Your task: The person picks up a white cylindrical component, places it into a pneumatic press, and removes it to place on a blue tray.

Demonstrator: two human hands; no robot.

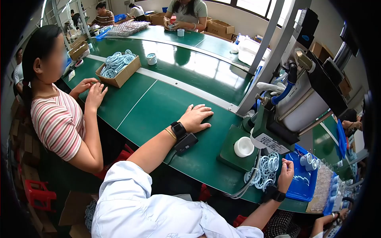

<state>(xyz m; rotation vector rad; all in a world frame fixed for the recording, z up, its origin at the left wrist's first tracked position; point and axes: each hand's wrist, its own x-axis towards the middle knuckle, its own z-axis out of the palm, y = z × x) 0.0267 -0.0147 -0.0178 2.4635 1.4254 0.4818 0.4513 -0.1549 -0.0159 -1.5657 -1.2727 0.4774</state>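
Observation:
My left hand lies palm down on the green tabletop, fingers spread and holding nothing. A dark watch and a yellow band circle that wrist. At the right, my right hand has its fingers curled, between a heap of pale blue plastic rings and a blue tray. Whatever its fingers might hold is hidden. Between my hands, a round white piece sits on the green base of a press machine.
A co-worker in a striped top sits at my left, hands by a cardboard box of pale blue rings. A small pale cup stands beyond it. Cables run down past the press base. Another person works across the table.

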